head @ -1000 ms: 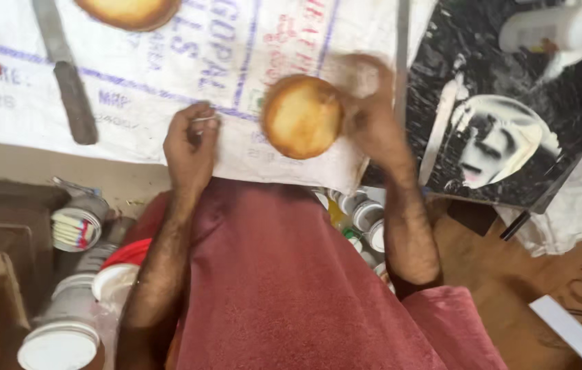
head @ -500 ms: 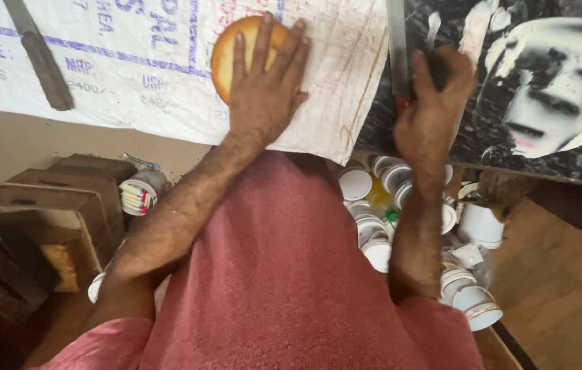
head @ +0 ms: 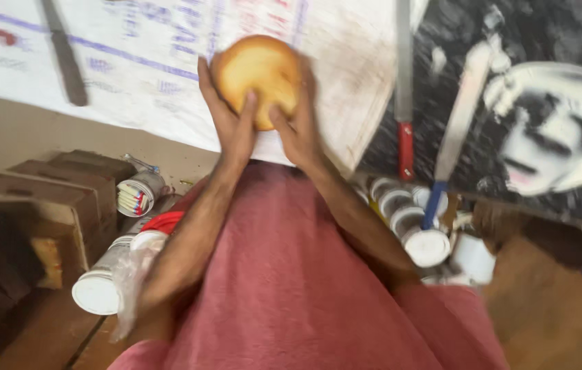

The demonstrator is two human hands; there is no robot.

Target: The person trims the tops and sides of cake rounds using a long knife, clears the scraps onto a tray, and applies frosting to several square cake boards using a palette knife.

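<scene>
A: What did the hands have?

B: Both were on a round golden-brown bun [head: 258, 77]. Left hand [head: 231, 123] cupped its left side, fingers curled up round the edge, thumb pressed on the front. Right hand [head: 296, 130] gripped the right side the same way, thumb on the bun too. Fingers closed snug, not spread. Bun sat over the near edge of a white printed sack [head: 168, 62] spread as a cover on the worktop.

A: Containers?

B: Lots, below the worktop edge. Left: a white tub [head: 97, 291] on its side, w/ a red-lidded one [head: 157, 229] just beside it, and a small cup [head: 137, 194] w/ coloured stripes on its label. Contents – couldn't tell. Right: a cluster of white round tubs [head: 414, 226], tops toward cam; too blurred to see inside.

A: Packages, signs?

B: Sack had blue line + blue and red print, too blurred to make out. Brown cardboard boxes [head: 44, 199] stacked far left. Right: black sheet w/ a white sprayed figure [head: 544, 130], two long knives on it – red-handled [head: 404, 96] and blue-handled [head: 452, 144]. Another dark-handled knife [head: 65, 58] lay on the sack, upper left.
</scene>
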